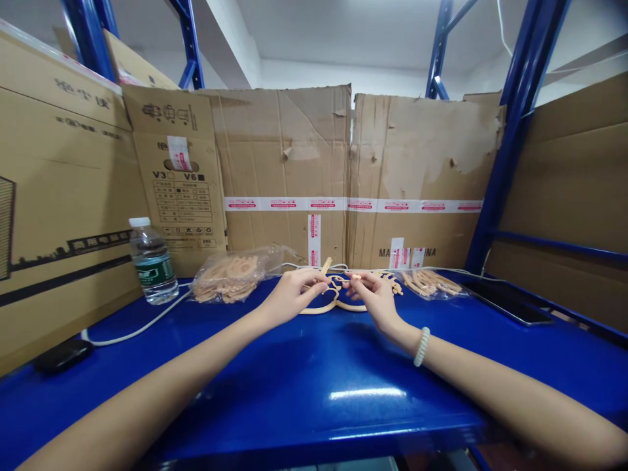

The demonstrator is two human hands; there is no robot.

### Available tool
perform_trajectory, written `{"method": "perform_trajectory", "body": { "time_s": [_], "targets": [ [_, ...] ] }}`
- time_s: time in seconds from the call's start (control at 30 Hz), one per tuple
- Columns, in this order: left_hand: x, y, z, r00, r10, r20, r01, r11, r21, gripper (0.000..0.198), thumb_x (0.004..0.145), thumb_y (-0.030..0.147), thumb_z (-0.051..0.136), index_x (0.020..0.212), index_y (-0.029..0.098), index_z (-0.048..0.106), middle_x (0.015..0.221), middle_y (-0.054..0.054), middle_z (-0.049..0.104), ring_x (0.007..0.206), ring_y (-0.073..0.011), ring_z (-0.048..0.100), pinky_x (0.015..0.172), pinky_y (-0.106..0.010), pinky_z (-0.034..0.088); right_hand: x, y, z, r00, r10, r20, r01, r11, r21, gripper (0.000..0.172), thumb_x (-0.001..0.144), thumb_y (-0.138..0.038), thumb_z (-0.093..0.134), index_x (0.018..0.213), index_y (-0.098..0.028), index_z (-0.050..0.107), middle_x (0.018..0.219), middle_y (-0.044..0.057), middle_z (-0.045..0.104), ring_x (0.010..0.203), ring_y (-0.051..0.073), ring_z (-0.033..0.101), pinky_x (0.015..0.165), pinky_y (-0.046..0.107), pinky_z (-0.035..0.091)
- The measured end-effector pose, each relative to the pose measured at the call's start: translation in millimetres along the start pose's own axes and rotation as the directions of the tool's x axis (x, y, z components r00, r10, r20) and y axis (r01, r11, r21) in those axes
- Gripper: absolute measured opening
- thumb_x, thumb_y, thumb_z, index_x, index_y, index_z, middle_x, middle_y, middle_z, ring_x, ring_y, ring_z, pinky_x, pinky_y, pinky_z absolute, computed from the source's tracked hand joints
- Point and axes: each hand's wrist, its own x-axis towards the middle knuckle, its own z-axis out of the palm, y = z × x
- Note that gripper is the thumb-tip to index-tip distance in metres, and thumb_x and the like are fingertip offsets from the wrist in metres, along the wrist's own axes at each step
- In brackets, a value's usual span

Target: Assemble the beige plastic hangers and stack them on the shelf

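My left hand (297, 292) is closed in a pinch, and a short pale wood-coloured piece (326, 265) juts up from its fingertips. Opposite it, my right hand (373, 298) is also pinched, with a pale green coil band at the wrist; what its fingers hold is too small to make out. Under and between the hands, a curved pale wood-coloured piece (318, 310) lies on the blue tabletop (314, 379). Small knobbly pale pieces (394, 284) sit just beyond my right hand. The hands are close together, with a small gap between the fingertips.
Clear plastic bags of similar pale pieces lie left (228, 278) and right (432, 284). A water bottle (154, 265) stands left, near a black object (63, 355) and a white cable (142, 332). A dark phone-like slab (510, 302) lies right. Cardboard (289, 163) walls the back.
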Motion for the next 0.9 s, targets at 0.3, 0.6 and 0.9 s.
{"method": "perform_trajectory", "body": {
  "time_s": [0.3, 0.6, 0.9],
  "targets": [
    [-20.3, -12.4, 25.8, 0.822, -0.565, -0.076, 0.429, 0.701, -0.569, 0.015, 0.058, 0.020, 0.078, 0.070, 0.014, 0.071, 0.073, -0.006, 0.073, 0.071, -0.0215, 0.070, 0.074, -0.032, 0.055, -11.3, 9.3, -3.1, 0.931, 0.346, 0.113, -0.361, 0.919, 0.156, 0.031, 0.070, -0.040, 0.066, 0.088, -0.014, 0.068, 0.083, 0.010, 0.071, 0.071, 0.017, 0.065, 0.058, 0.024, 0.051],
    [-27.6, -11.1, 44.2, 0.747, -0.652, -0.134, 0.448, 0.642, -0.622, 0.022, 0.061, 0.017, 0.077, 0.065, 0.013, 0.056, 0.059, 0.001, 0.063, 0.052, -0.0164, 0.066, 0.054, -0.026, 0.054, -15.2, 11.8, -1.8, 0.922, 0.312, 0.229, -0.330, 0.943, 0.043, 0.037, 0.068, -0.044, 0.074, 0.089, -0.013, 0.068, 0.084, 0.009, 0.070, 0.071, 0.014, 0.063, 0.056, 0.020, 0.050],
    [-28.8, -1.1, 47.1, 0.683, -0.723, -0.105, 0.477, 0.551, -0.685, 0.023, 0.065, 0.004, 0.074, 0.078, 0.013, 0.057, 0.079, -0.001, 0.064, 0.051, -0.0115, 0.064, 0.050, -0.021, 0.049, -17.2, 13.3, -1.5, 0.927, 0.282, 0.247, -0.287, 0.958, -0.014, 0.040, 0.059, -0.039, 0.082, 0.080, -0.016, 0.056, 0.076, 0.003, 0.068, 0.066, 0.013, 0.062, 0.055, 0.022, 0.052]
  ]
}}
